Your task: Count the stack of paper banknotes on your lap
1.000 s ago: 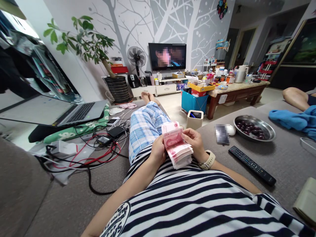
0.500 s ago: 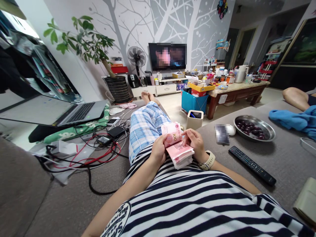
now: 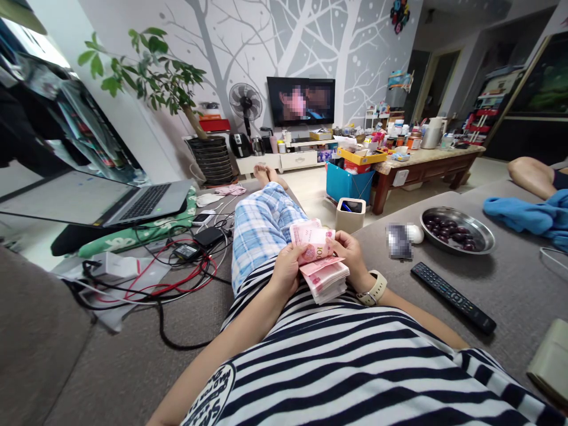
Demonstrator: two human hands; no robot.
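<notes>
Stack of pink banknotes [image 3: 327, 283] lies over the lap between both hands, long axis slanting from the left palm toward the right wrist. Left hand [image 3: 286, 273]: grip closed round the stack's left end, thumb pressing the raised notes [image 3: 310, 239], which are folded up and away from the body. Right hand [image 3: 354, 254]: grip pinched on the right edge of those raised notes. The right hand is nearer the loose edge. Remote [image 3: 452, 297] lies on the sofa, well apart to the right
</notes>
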